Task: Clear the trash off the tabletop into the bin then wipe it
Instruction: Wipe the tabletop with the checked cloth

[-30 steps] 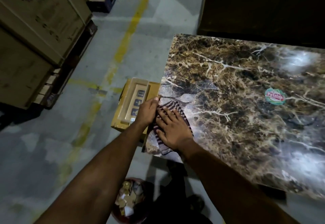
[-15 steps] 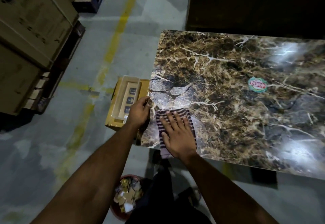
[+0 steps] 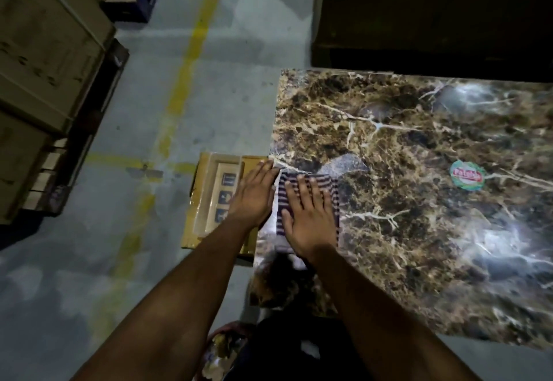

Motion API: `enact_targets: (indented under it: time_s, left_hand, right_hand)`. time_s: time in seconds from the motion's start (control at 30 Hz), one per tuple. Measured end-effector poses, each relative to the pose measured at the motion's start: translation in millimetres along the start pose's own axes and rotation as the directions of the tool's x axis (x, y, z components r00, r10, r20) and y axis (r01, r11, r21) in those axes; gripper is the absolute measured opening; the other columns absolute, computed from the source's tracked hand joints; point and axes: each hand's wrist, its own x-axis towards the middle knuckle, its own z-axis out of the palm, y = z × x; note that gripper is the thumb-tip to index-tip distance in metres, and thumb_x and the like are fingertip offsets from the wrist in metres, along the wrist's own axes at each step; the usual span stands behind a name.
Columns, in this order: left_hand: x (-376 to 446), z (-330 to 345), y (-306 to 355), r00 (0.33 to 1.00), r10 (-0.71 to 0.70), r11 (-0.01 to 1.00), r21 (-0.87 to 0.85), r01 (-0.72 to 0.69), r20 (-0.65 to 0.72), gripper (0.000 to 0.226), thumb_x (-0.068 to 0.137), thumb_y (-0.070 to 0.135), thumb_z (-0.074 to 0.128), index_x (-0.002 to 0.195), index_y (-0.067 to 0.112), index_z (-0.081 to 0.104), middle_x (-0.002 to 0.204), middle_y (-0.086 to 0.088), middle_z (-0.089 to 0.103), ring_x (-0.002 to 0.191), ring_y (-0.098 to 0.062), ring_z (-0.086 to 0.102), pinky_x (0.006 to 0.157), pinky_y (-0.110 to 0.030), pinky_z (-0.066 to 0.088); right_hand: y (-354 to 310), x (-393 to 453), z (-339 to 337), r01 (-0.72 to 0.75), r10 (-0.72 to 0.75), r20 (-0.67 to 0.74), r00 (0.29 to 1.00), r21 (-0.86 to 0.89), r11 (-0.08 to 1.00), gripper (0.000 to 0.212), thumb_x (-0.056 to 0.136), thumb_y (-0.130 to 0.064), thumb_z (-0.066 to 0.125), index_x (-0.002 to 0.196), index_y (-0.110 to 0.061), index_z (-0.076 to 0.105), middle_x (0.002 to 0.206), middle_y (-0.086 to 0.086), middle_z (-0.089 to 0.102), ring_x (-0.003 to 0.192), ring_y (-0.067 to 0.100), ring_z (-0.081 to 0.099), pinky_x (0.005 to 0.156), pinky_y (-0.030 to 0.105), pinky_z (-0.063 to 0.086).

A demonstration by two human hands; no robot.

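Observation:
A brown marbled tabletop point(image 3: 419, 201) fills the right half of the view. A striped purple and white cloth point(image 3: 326, 184) lies flat on it near the left edge. My right hand point(image 3: 308, 216) presses flat on the cloth with the fingers spread. My left hand point(image 3: 254, 195) rests at the table's left edge beside the cloth, fingers together and extended. A red bin point(image 3: 221, 347) with scraps of paper trash stands on the floor at the bottom, partly hidden by my arms and body.
A round green and red sticker point(image 3: 467, 175) is stuck on the tabletop at the right. A flat yellow cardboard box point(image 3: 209, 198) lies on the floor left of the table. Large cartons on pallets point(image 3: 45, 81) stand at the left. A dark block point(image 3: 434, 12) sits behind the table.
My right hand has slid the cloth along the left part of the tabletop, away from the near edge. My left hand stays at the table's left edge, its fingers straighter.

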Motion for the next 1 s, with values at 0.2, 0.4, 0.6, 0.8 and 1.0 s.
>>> enact_targets:
  time_s: [0.2,0.4,0.6,0.8,1.0]
  left_hand:
    - [38,3,0,0.999,-0.038,0.999,-0.026,0.038,-0.006,0.055,0.106,0.027,0.032,0.159,0.019,0.023,0.167,0.001,0.02,0.154,-0.016,0.013,0.124,-0.043,0.021]
    - [66,6,14,0.994,-0.103,0.995,-0.024,0.102,-0.041,0.061,0.102,0.028,0.036,0.16,0.019,0.018,0.168,0.001,0.015,0.155,-0.015,0.007,0.125,-0.041,0.018]
    - [101,6,24,0.981,-0.154,0.988,-0.003,0.155,-0.118,0.06,0.103,0.028,0.039,0.16,0.021,0.02,0.168,0.003,0.015,0.155,-0.014,0.006,0.126,-0.036,0.008]
    - [145,-4,35,0.974,-0.173,0.984,0.011,0.176,-0.149,0.059,0.103,0.025,0.038,0.159,0.017,0.021,0.168,0.0,0.013,0.155,-0.015,0.005,0.126,-0.035,0.007]
    - [184,-6,46,0.981,-0.14,0.988,0.05,0.148,-0.132,0.06,0.103,0.025,0.037,0.16,0.018,0.019,0.168,0.0,0.014,0.155,-0.016,0.008,0.126,-0.036,0.007]
  right_hand:
    - [28,29,-13,0.056,-0.054,0.044,0.998,-0.032,0.998,0.067,0.101,-0.053,0.017,0.162,-0.028,0.004,0.17,0.004,-0.002,0.157,0.027,-0.006,0.126,0.05,0.001]
    - [45,135,-33,-0.008,0.008,-0.053,0.999,0.006,1.0,0.066,0.1,-0.05,0.025,0.161,-0.025,0.021,0.169,0.007,0.017,0.156,0.03,0.01,0.125,0.053,0.01]
    - [86,159,-46,0.076,-0.078,-0.051,0.996,-0.039,0.996,0.064,0.101,-0.049,0.027,0.161,-0.026,0.02,0.169,0.005,0.018,0.156,0.028,0.01,0.125,0.051,0.009]
    - [86,253,-62,0.018,-0.02,-0.052,0.998,-0.03,0.999,0.065,0.102,-0.05,0.023,0.162,-0.026,0.013,0.17,0.006,0.011,0.157,0.029,0.004,0.126,0.051,0.002]
    - [143,274,-77,0.007,-0.011,-0.066,0.998,-0.064,0.998,0.066,0.101,-0.053,0.018,0.162,-0.028,0.011,0.17,0.004,0.008,0.157,0.027,0.002,0.126,0.05,0.002]
